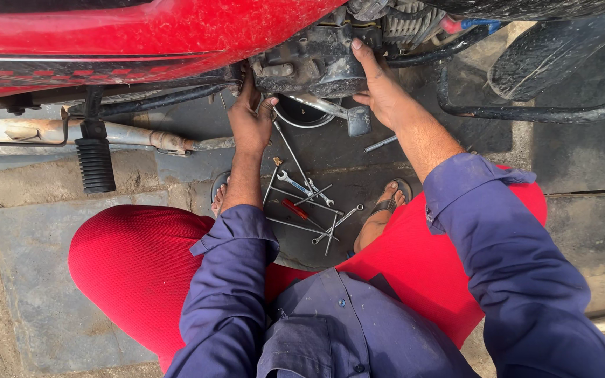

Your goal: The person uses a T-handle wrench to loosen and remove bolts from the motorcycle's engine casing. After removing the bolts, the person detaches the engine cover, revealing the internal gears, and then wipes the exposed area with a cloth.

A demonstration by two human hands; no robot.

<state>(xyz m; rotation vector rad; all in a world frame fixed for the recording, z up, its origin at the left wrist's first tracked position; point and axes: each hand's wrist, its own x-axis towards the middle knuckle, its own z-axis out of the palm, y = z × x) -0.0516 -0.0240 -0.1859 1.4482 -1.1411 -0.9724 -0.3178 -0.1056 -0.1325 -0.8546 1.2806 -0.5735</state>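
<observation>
I squat beside a red motorcycle (127, 35) and look down at its grimy engine block (313, 63). My left hand (250, 119) reaches up under the left side of the engine, fingers curled against its lower edge; whether it grips a part is hidden. Flat against the engine's right side rests my right hand (379, 87), fingers spread over the dark casing. Between my feet, several wrenches (306, 185) and a red-handled screwdriver (292, 208) lie on a dark oily patch of ground.
A black ribbed footpeg (96, 164) hangs at the left below a rusty exhaust pipe (106, 133). A black crash bar (526, 112) curves at the right. A brake pedal (358, 120) sticks out under the engine. The ground is grey concrete slabs (29, 245).
</observation>
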